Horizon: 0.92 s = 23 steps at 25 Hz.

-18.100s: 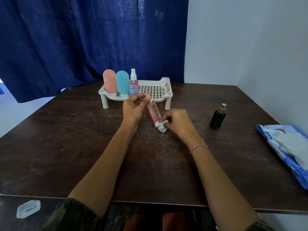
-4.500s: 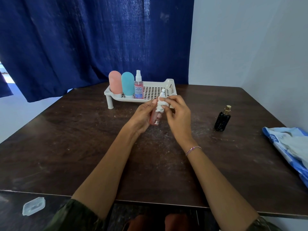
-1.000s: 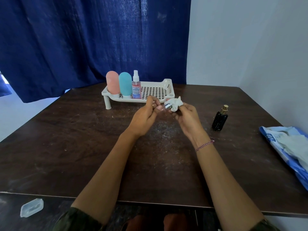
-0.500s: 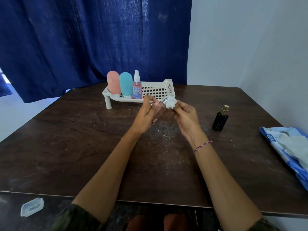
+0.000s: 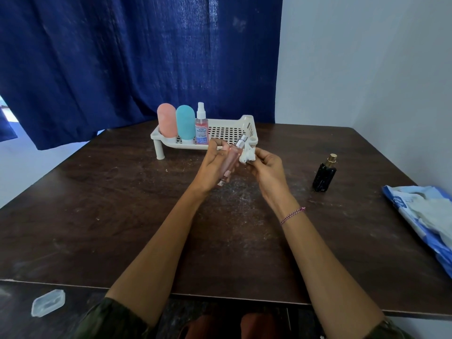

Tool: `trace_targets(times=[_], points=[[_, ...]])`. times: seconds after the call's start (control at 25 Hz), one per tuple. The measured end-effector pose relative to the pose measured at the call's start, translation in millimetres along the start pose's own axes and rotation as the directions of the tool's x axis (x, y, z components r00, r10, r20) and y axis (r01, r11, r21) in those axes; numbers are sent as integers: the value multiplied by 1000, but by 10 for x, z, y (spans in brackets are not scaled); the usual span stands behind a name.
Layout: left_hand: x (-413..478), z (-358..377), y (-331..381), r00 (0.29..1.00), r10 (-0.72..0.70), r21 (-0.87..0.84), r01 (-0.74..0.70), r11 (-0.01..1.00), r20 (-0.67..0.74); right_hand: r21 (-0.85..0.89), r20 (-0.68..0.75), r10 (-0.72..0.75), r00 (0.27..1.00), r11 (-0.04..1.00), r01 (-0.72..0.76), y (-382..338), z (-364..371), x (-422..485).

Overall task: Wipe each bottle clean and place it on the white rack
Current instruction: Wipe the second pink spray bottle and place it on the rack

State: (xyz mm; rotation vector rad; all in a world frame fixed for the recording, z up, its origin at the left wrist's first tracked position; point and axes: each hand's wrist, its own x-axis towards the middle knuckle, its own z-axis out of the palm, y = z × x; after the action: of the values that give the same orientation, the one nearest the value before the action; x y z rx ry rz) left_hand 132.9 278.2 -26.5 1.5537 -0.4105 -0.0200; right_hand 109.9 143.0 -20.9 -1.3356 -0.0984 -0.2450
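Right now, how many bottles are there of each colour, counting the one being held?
Pink: 3 (rounded bottle and spray bottle on the white rack, slim bottle in the left hand)
Teal: 1 (teal bottle on the white rack)
Black: 1 (black bottle on the table)
Total: 5
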Motion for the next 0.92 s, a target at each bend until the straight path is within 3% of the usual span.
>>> trace_targets(times=[0.2,0.52,0.64,0.8,0.92], points=[[-62,28,62,999,8,-23,-10,1000,-53,-217,-44,-101,994,972,89,44,-19,22],[-41,16,52,997,24,-98,-31,995,-71,-506,-32,-439,898,782,364,-4,58,-82],[-26,27,79,992,28,-159,-48,986,-126,-578,70,-501,862,684,444,14,107,-131],[-2,-72,114,970,-44,-349,-44,936,-241,-614,296,-470,831,573,543,90,214,-198],[10,-124,129,964,-111,-503,-26,864,-240,-598,358,-463,811,553,580,98,240,-224]])
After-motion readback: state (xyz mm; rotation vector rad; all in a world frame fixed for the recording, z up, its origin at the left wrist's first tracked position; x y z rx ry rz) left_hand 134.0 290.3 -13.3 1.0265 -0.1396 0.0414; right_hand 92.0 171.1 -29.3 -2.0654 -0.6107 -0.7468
